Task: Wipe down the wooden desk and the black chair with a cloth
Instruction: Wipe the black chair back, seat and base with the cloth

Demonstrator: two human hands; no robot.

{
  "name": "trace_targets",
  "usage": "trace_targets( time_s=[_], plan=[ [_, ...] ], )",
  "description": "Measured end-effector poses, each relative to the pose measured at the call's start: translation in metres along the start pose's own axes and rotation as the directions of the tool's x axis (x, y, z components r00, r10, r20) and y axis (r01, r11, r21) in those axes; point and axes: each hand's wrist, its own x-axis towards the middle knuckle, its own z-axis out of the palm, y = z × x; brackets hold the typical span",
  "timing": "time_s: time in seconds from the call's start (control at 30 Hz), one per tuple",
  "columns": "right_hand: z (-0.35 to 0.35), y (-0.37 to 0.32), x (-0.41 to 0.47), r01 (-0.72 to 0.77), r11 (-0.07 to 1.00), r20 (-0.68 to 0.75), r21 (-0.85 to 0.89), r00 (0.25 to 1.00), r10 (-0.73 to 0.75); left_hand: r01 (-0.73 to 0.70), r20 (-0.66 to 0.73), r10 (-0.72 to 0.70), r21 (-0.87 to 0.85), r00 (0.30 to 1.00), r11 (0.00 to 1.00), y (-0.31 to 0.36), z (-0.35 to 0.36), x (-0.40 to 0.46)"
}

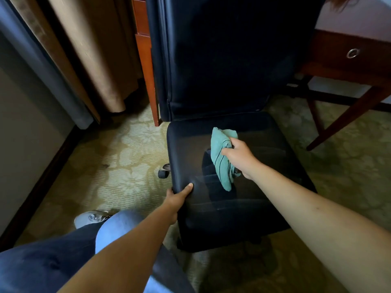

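**Cloth on the chair seat**

Head view: my right hand point(238, 154) grips the green cloth point(222, 157) on the black chair point(211, 60) seat. My left hand point(177, 197) clutches the seat's left edge. The bench point(349, 68) stands right, carpet point(118, 161) open left.

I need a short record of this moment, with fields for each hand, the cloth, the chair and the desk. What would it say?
left hand: left hand grips the front left edge of the seat, thumb on top
right hand: right hand holds the cloth over the middle of the seat
cloth: green cloth, bunched, with dark stripes
chair: black chair, backrest upright, one wheel showing at its left
desk: wooden desk behind and right of the chair, with a ring pull on its drawer
floor: patterned carpet
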Motion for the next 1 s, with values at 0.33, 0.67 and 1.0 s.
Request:
trace_targets(
  time_s=[0.33, 0.67, 1.0],
  plan=[
    [-0.017, 0.002, 0.003, 0.037, 0.989, -0.123, -0.143, 0.991, -0.055, -0.199, 0.003, 0.199, 0.074, 0.98, 0.977, 0.051, -0.04, 0.021],
    [-0.039, 0.005, 0.0, 0.145, 0.852, -0.119, -0.503, 0.965, -0.234, -0.193, 0.03, 0.191, 0.121, 0.981, 0.974, 0.042, -0.067, 0.017],
    [-0.032, 0.018, 0.004, 0.214, 0.758, 0.021, -0.616, 0.967, -0.256, -0.216, 0.013, 0.219, 0.23, 0.976, 0.949, 0.053, -0.112, 0.018]
  ],
)
